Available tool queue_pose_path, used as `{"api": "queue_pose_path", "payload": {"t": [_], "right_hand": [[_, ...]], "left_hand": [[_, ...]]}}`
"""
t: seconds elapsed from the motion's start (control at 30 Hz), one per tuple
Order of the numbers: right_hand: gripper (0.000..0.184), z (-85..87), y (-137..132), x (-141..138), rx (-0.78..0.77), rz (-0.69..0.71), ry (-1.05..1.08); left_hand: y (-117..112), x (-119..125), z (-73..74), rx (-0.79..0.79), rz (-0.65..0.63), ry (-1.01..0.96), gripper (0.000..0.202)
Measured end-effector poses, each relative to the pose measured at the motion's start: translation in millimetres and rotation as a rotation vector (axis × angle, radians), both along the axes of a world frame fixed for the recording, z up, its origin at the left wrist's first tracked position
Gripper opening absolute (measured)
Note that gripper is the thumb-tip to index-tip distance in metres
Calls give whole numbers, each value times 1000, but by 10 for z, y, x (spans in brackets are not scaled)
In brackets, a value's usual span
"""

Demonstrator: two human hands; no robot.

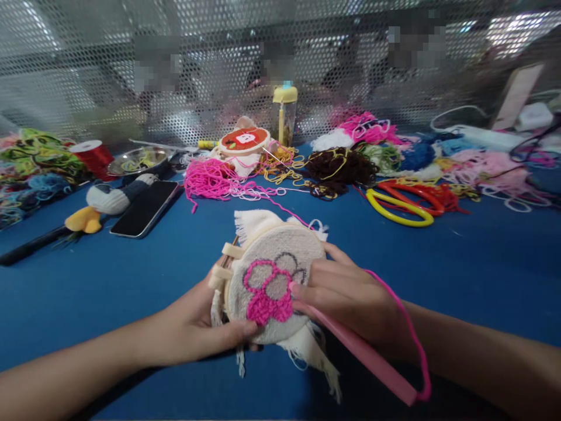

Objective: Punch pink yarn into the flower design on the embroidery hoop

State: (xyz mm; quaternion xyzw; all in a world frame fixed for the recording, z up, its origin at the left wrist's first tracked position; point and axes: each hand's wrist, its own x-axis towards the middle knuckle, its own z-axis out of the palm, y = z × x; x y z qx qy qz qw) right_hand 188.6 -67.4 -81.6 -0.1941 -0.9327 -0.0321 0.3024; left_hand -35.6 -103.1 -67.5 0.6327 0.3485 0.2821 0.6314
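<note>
My left hand (205, 324) grips an embroidery hoop (302, 231) by its left side, thumb resting on the cloth near the bottom. Stretched in the hoop is off-white fabric with a drawn flower outline (267, 280), partly worked in bright pink loops. My right hand (350, 292) is closed around a pink punch needle (368, 354) held at the flower's right side; its tip is hidden by my fingers. Pink yarn (409, 327) comes out of the tool's lower end and curves up behind my hand. Frayed cloth edges (318, 354) hang below the hoop.
Behind the hoop lie a pink yarn pile (210, 180), dark brown yarn (342, 164), a second hoop with orange stitching (245, 139), and a yellow ring (398, 209). At left are a phone (146, 209), a red spool (92, 159) and a metal dish (144, 161). A perforated metal screen (210, 76) stands behind.
</note>
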Motion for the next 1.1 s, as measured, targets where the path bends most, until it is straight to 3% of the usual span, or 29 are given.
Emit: {"api": "queue_pose_path", "payload": {"t": [0.1, 0.3, 0.5, 0.77, 0.87, 1.0, 1.1], "right_hand": [[10, -49, 40, 12, -13, 32, -18], [11, -28, 157, -26, -46, -28, 39], [12, -7, 289, -99, -43, -77, 63], [17, -12, 919, -198, 56, -108, 100], [16, -25, 1137, -232, 64, -123, 140], [12, -32, 1245, -227, 63, -116, 155], [10, -31, 1249, -192, 127, -97, 151]], "left_hand": [[30, 13, -12, 30, -50, 54, 35], [196, 43, -82, 120, 234, 7, 41], [437, 41, -116, 164, 285, -53, 29], [1067, 137, -207, 281, 427, -102, 45], [1286, 154, -206, 407, 415, -43, 55], [1395, 129, -206, 671, 370, 54, 80], [1392, 102, -221, 622, 315, 39, 75]]}}
